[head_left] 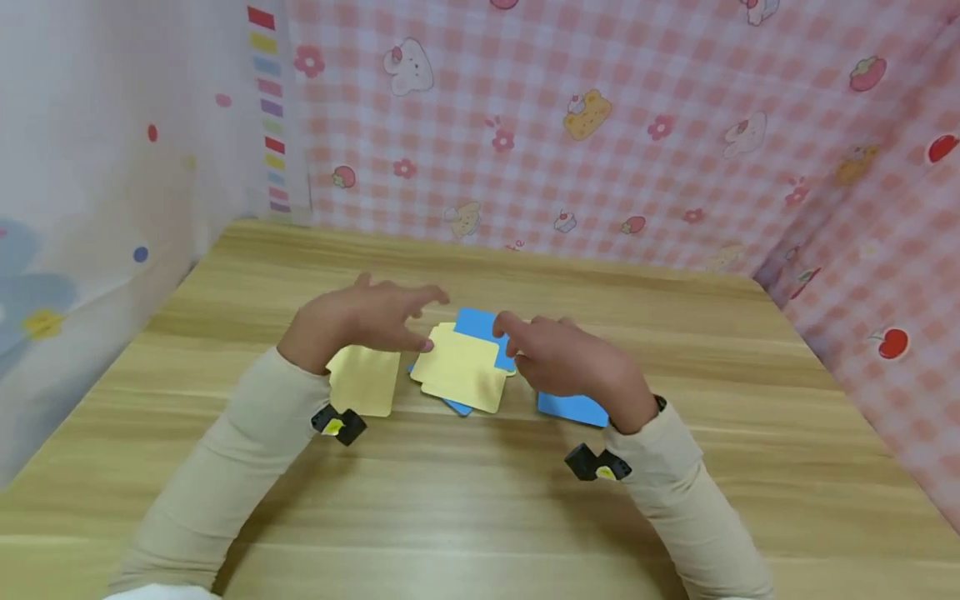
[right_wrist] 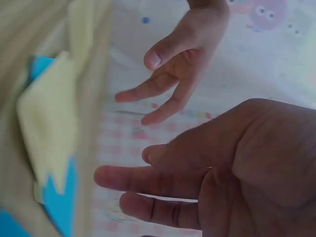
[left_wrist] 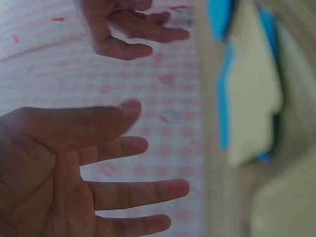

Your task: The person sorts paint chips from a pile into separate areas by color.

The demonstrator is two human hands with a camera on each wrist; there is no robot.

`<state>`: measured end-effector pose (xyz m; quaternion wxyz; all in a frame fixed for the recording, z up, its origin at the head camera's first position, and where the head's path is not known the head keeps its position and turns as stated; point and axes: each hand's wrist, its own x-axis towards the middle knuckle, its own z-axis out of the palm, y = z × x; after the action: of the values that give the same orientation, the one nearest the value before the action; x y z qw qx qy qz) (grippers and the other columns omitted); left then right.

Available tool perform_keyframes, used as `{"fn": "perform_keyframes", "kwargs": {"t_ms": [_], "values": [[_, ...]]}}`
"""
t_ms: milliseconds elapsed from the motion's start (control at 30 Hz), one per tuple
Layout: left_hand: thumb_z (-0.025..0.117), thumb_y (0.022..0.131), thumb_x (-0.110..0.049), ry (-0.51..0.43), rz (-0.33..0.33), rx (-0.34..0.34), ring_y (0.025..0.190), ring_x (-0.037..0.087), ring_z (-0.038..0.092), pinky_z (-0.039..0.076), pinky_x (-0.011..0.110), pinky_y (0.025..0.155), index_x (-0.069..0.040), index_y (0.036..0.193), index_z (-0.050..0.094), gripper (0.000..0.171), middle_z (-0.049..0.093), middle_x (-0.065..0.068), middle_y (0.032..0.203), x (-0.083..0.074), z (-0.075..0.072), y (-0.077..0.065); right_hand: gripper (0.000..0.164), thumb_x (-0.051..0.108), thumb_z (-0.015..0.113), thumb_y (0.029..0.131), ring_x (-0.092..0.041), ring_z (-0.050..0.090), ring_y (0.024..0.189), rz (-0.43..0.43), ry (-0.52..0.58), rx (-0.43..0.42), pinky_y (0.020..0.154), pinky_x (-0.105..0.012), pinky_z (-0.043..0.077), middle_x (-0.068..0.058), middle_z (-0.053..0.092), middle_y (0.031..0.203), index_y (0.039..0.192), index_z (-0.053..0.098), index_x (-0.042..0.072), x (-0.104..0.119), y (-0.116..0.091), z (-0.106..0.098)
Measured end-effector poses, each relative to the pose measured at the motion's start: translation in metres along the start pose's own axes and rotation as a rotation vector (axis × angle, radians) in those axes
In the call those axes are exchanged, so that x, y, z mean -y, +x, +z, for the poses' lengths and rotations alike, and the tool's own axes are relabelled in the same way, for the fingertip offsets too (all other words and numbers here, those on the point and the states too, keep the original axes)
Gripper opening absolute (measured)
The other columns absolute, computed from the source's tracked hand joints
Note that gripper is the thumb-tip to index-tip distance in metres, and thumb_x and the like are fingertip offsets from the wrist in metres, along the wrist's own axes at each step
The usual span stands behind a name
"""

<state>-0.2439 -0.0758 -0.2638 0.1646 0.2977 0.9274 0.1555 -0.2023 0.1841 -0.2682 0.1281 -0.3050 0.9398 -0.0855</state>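
Observation:
Yellow and blue cards lie in a loose, overlapping pile [head_left: 459, 367] in the middle of the table. My left hand [head_left: 375, 315] hovers at the pile's left side, fingers spread and nothing held; its thumb overlaps the top yellow card in the head view. On the pile's right, my right hand [head_left: 573, 358] is raised with bent, relaxed fingers and no card between them. Below the left hand lies a separate yellow card [head_left: 367, 383], partly covered by it. A blue card [head_left: 573, 408] shows under the right hand. Both wrist views show the palms without anything in them.
The wood-grain table [head_left: 465, 500] runs back to a pink checked cloth wall [head_left: 525, 183]. A white patterned cloth [head_left: 112, 167] hangs on the left, and more checked cloth [head_left: 862, 275] on the right. Small black devices [head_left: 339, 425] are strapped at the wrists.

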Motion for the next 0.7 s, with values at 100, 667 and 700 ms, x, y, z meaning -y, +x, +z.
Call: {"fn": "perform_keyframes", "kwargs": {"t_ms": [100,667,700], "values": [[0.062,0.1,-0.029,0.03,-0.068,0.093,0.131,0.033,0.055,0.001,0.074,0.112,-0.018,0.154,0.036,0.061,0.067,0.01,0.13,0.017,0.011,0.004,0.04,-0.011,0.042,0.096,-0.022,0.066,0.096,0.025,0.045,0.094,0.085,-0.038,0.05,-0.01,0.07,0.119,0.131,0.043,0.009,-0.003,0.016,0.011],[0.064,0.098,-0.016,0.088,-0.003,0.159,0.104,0.018,0.06,0.009,0.074,0.112,-0.017,0.148,0.044,0.054,0.063,0.0,0.101,0.013,0.034,0.019,0.042,-0.017,0.037,0.092,-0.034,0.065,0.111,-0.05,0.195,0.082,0.09,-0.042,0.051,-0.017,0.071,0.114,0.129,0.042,0.003,-0.023,0.034,0.029],[0.063,0.098,-0.016,0.084,-0.005,0.16,0.105,0.018,0.06,0.009,0.074,0.113,-0.017,0.148,0.044,0.054,0.063,-0.001,0.101,0.013,0.035,0.019,0.042,-0.017,0.036,0.092,-0.035,0.065,0.113,-0.054,0.205,0.086,0.091,-0.042,0.051,-0.019,0.07,0.115,0.128,0.042,0.003,-0.024,0.034,0.029]]}}
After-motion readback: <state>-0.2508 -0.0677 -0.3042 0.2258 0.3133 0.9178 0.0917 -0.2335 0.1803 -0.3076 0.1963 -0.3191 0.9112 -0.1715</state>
